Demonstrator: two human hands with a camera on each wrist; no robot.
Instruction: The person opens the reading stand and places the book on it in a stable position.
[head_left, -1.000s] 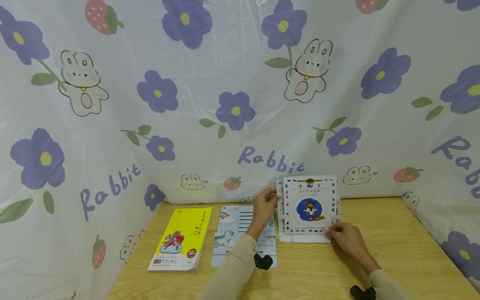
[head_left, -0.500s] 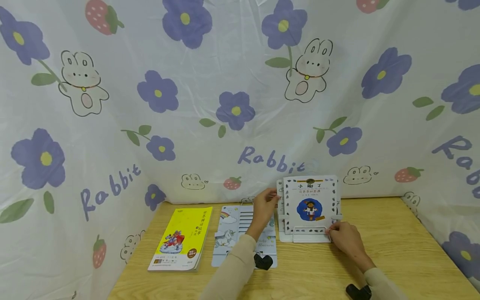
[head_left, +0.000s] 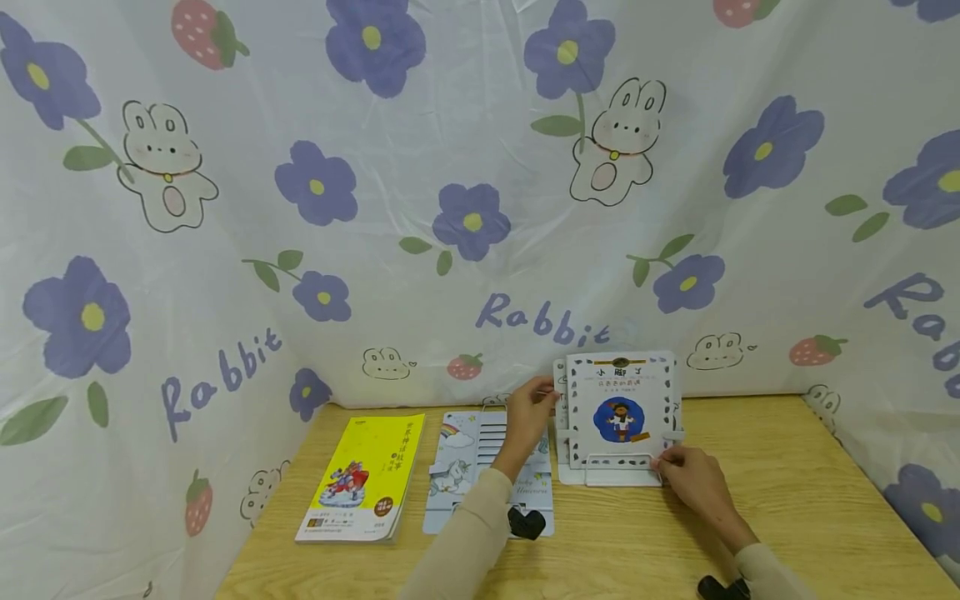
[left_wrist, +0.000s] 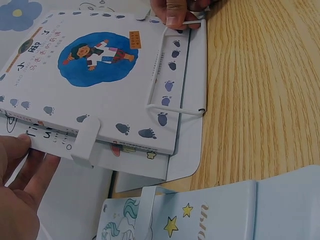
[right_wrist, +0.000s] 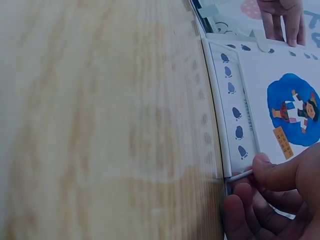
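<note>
Almost nothing changes: the picture book [head_left: 621, 417] stays propped on the white bookstand [head_left: 567, 477] — left hand [head_left: 531, 421] pinching its side edge, right hand [head_left: 696, 479] pinching the wire rest [left_wrist: 204, 65] — apparently kept steady.

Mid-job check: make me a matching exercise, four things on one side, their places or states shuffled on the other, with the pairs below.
Things
1. yellow book
2. unicorn stand
3. footprint-bordered book
4. right hand

Places or states
A. between the two books
B. pinching the white wire bar
C. lying leftmost on the table
D. partly behind that bar

Pairs: 1-C, 2-A, 3-D, 4-B
</note>
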